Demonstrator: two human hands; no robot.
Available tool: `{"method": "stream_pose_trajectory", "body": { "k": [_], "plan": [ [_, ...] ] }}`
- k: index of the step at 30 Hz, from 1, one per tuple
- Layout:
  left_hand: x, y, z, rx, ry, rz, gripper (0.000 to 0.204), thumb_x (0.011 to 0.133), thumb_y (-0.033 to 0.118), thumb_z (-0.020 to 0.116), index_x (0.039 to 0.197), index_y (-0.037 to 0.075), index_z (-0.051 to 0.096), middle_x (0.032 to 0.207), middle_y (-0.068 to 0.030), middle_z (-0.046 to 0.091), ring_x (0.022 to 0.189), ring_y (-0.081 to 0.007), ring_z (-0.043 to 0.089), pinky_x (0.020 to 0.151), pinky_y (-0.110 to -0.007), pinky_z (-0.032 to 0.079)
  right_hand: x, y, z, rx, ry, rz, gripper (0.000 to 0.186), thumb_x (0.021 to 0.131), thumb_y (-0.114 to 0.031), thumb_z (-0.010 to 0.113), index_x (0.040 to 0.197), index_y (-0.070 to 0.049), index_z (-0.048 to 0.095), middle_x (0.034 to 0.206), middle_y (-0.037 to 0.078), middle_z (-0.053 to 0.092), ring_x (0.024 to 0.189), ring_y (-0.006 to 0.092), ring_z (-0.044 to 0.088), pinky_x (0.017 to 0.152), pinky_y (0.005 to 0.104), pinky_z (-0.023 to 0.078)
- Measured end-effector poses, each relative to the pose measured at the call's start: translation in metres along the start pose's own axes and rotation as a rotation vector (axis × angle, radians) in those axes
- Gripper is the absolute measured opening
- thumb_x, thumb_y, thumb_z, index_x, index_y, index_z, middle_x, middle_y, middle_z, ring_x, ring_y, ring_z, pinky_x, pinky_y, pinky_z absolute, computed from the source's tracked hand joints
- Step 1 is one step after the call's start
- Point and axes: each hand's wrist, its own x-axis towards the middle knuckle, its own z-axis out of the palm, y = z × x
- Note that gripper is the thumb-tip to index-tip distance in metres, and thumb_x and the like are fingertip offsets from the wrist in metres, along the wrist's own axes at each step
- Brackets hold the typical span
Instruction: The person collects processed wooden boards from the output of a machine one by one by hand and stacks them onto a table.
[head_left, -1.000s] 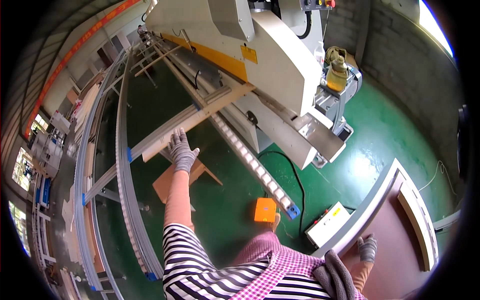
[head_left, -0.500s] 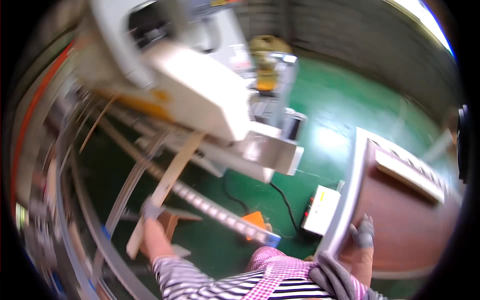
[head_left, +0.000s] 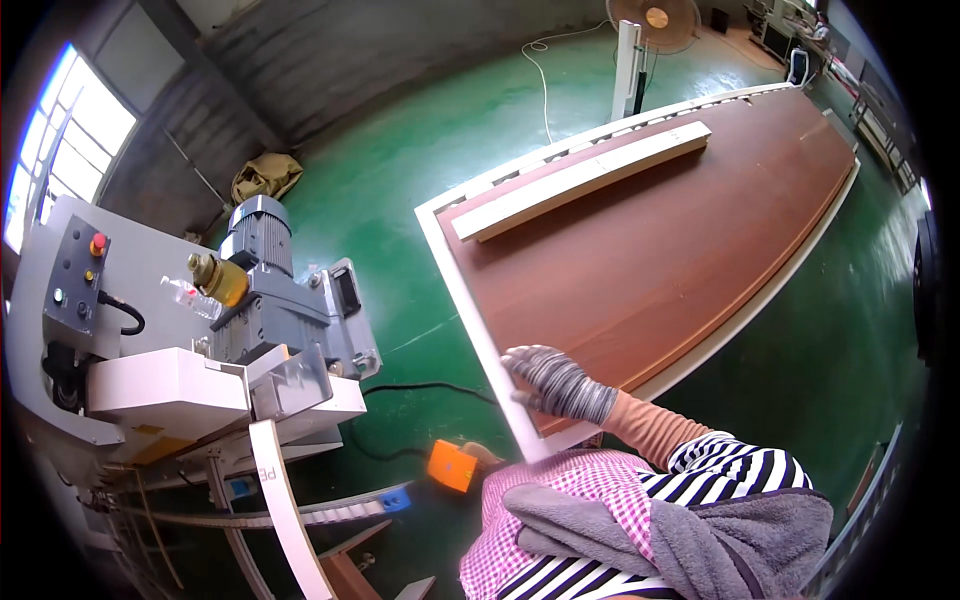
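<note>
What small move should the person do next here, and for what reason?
Perhaps bring the pale board by the machine round toward the brown tabletop. A similar-looking pale piece lies there, and the right hand, with nothing visible in its grasp, is at the white edge. The left hand is out of view, so its grip cannot be judged.

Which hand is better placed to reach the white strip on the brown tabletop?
Probably the right hand: it is at the near corner of the brown tabletop that bears the white strip; the left hand is out of view.
</note>
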Motion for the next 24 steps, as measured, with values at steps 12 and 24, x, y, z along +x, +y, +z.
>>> {"method": "stream_pose_trajectory", "body": {
  "k": [12, 24],
  "plan": [
    [-0.130, 0.299, 0.035, -0.263, 0.044, 1.150, 0.037, 0.059, 0.030, 0.079, 0.089, 0.010, 0.068, 0.078, -0.0156, 0.065, 0.078, -0.0358, 0.065, 0.069, -0.045, 0.051, -0.028, -0.037, -0.033, -0.172, 0.025, -0.431, 0.088, 0.066, -0.045, 0.081, 0.138, -0.011, 0.045, 0.140, 0.013, 0.045, 0.135, 0.0327, 0.039, 0.116, 0.0520, 0.022],
    [-0.255, 0.453, 0.115, -0.288, -0.120, 1.666, 0.051, 0.088, 0.023, 0.057, 0.136, 0.007, 0.049, 0.128, -0.0168, 0.056, 0.122, -0.0314, 0.053, 0.112, -0.051, 0.030, -0.069, 0.252, -0.019, -0.208, 0.181, 0.030, 0.066, 0.053, -0.017, 0.080, 0.115, -0.005, 0.060, 0.106, 0.017, 0.061, 0.106, 0.0389, 0.055, 0.106, 0.0511, 0.036]
  ]
}}
